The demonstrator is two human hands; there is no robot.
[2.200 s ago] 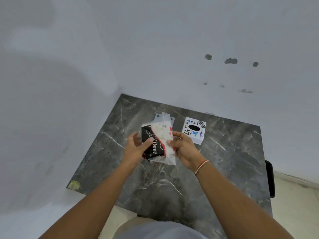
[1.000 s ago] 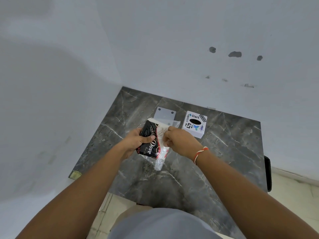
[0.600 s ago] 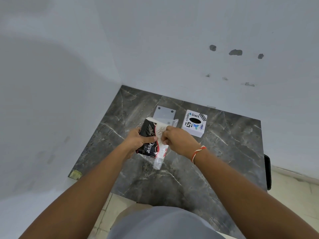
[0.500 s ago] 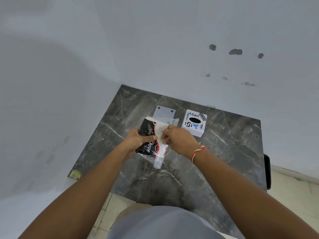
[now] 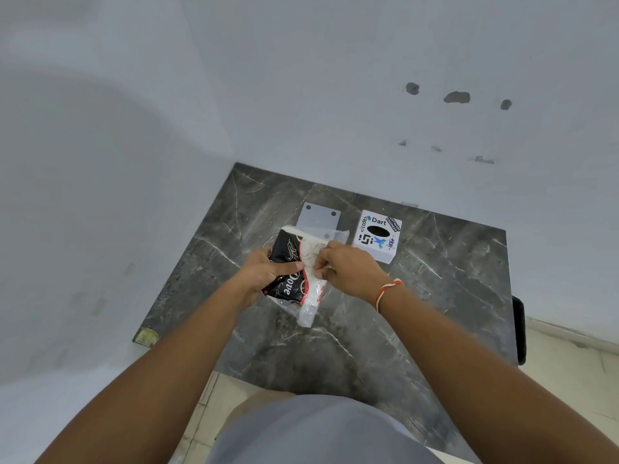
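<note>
Above the dark marble table (image 5: 368,329), my left hand (image 5: 264,272) grips a soft pack of tissues (image 5: 291,286), black and white with red trim, in a clear plastic wrapper. My thumb lies across its black side. My right hand (image 5: 348,267) pinches the white tissue and wrapper at the pack's upper right side. The loose end of the wrapper hangs down toward the table. A white tissue box (image 5: 378,236) with stickers and a dark oval slot stands just behind my right hand.
A flat grey plate (image 5: 320,217) with round holes lies on the table behind the pack. White walls close in the table at the back and left. A black object (image 5: 518,329) sits at the table's right edge. Tiled floor shows below.
Since 2.2 s ago both hands lowered the pack toward the table and my right hand closed into a pinch on the tissue. Over the last half second almost nothing has moved.
</note>
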